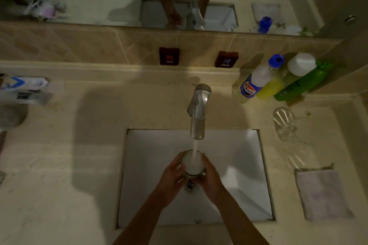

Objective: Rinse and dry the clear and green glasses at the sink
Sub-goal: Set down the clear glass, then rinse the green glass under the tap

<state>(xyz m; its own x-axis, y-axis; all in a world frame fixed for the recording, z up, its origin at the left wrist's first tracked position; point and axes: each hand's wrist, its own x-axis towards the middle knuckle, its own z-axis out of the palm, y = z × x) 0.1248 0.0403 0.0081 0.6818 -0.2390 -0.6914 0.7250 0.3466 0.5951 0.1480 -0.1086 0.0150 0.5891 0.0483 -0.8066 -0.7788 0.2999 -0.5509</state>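
— What's at the far left?

— Boxes (23, 83) on the counter (59, 165).

— And the hands?

— Over the sink (245, 165), the left hand (172, 178) and right hand (210, 179) curl round a glass (192, 162) from either side. Water (195, 146) from the faucet (198, 111) pours into it.

— Which glass?

— Its colour is hard to tell. A clear glass (284, 123) stands on the counter to the right, below the bottles (278, 79), above a folded cloth (322, 193).

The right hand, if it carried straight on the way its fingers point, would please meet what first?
Most likely the glass it already grips: the right hand points up-left into it, with the left hand just beyond.
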